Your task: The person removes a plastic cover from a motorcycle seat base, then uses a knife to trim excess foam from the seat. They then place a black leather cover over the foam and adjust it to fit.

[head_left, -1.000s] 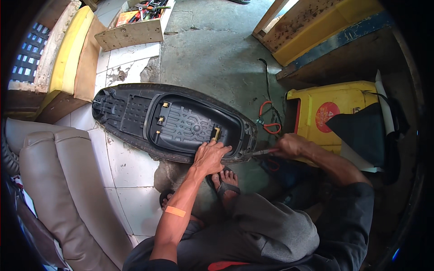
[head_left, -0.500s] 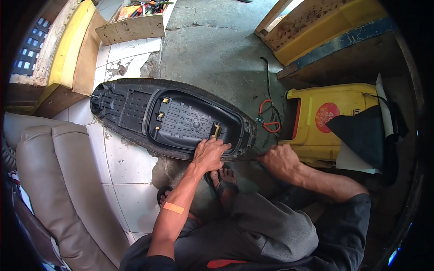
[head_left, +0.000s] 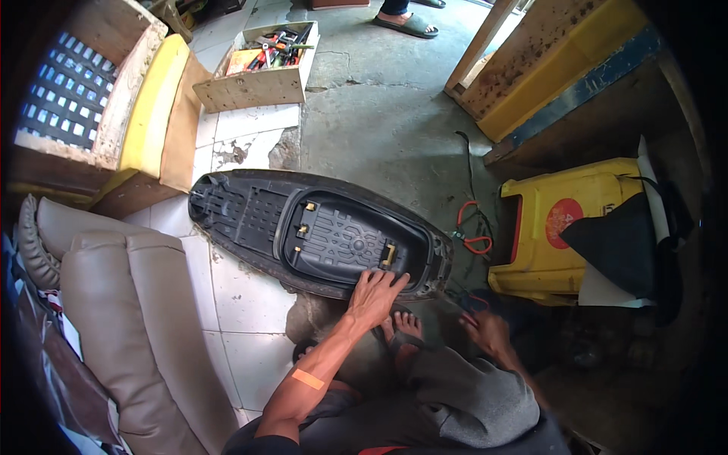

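A motorcycle seat (head_left: 360, 243) lies upside down on the floor before me, its black ribbed plastic underside facing up. My left hand (head_left: 373, 297) grips its near rim, with the fingers curled over the edge of the recessed middle. Off the near right end of the seat, my right hand (head_left: 489, 334) is closed round a red-handled tool (head_left: 471, 320). The tool's thin front part points toward the seat's tip; its exact kind is hard to make out. Red-handled scissors (head_left: 478, 244) rest on the floor just beyond that tip.
A yellow plastic container (head_left: 531, 265) with dark sheet material (head_left: 614, 235) over it stands at right. Brown padded upholstery (head_left: 121, 318) fills the left side. Farther off are a wooden box of tools (head_left: 254, 87), wooden furniture with yellow edges, and another person's sandalled foot (head_left: 407, 25).
My right hand has drawn back from the seat's edge, down and rightward, with the tool. My left hand stays on the rim. The whole view has shifted, and another person's foot now shows.
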The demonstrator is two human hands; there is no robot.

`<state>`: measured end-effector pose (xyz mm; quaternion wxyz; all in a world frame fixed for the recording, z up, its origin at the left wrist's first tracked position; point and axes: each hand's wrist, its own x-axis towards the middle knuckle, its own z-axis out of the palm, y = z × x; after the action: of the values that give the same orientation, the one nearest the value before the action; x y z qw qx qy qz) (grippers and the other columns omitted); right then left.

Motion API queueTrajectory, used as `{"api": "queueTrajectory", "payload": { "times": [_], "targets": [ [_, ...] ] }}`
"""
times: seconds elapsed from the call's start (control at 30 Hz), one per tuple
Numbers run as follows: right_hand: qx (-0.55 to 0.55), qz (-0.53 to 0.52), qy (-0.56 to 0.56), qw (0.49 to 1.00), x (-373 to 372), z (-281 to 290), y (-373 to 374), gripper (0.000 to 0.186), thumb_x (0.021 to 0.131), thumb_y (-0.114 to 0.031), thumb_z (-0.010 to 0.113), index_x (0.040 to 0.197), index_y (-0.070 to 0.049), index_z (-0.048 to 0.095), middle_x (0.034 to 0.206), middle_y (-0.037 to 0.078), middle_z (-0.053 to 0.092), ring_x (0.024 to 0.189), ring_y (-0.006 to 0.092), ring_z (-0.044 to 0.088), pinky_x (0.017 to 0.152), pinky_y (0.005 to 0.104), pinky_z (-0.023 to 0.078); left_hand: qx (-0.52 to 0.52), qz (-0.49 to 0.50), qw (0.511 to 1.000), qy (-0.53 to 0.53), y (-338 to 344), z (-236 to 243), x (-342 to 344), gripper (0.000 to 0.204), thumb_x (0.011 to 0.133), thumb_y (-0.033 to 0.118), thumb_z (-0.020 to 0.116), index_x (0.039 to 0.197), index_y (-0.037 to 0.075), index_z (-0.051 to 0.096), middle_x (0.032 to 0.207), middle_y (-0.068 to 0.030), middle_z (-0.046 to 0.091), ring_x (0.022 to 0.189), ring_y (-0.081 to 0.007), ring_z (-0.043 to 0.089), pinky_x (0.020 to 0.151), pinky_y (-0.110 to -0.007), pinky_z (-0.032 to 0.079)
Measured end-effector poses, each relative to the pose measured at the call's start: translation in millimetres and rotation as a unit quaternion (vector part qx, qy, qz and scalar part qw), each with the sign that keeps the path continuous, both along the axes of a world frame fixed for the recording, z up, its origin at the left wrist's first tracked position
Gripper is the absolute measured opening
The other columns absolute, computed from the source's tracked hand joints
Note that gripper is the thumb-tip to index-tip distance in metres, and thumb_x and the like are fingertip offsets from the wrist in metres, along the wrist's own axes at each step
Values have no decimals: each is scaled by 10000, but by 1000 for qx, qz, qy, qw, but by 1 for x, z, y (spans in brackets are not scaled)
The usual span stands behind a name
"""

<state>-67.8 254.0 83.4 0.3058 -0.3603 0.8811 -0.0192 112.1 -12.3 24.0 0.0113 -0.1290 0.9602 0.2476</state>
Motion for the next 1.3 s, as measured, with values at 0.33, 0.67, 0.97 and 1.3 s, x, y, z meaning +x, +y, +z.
{"api": "queueTrajectory", "payload": {
  "times": [0.33,0.67,0.97,1.3],
  "targets": [
    [-258,-115,32,959,36,19,26,854,848,-224,788,1538,1,339,1479,267,440,1332,440,489,1116,444,401,47,-146,969,-194,-49,88,-58,512,690,58,655,1186,135,752,947,-132,749,957,-335,721,801,-452,552],
    [-192,-87,-99,972,22,-1,3,772,918,-339,724,1508,20,380,1390,311,525,1300,476,510,1105,463,413,-3,-236,929,-284,-59,124,-49,202,683,181,677,832,243,799,794,9,754,807,-227,727,712,-417,475],
    [40,45,51,997,-12,-112,53,761,938,-428,660,1589,-192,343,1450,182,464,1368,380,421,1103,427,401,-78,-204,944,-247,-100,87,142,328,768,74,674,996,267,809,988,3,674,1069,-194,601,1073,-381,367],
    [61,-162,-15,985,14,-132,83,632,935,-351,653,1475,-100,440,1291,225,580,1212,422,548,998,461,472,-91,-10,979,-182,-90,37,213,456,885,53,581,1290,232,689,1492,-141,511,1486,-310,354,1248,-503,230]
  ]
}}
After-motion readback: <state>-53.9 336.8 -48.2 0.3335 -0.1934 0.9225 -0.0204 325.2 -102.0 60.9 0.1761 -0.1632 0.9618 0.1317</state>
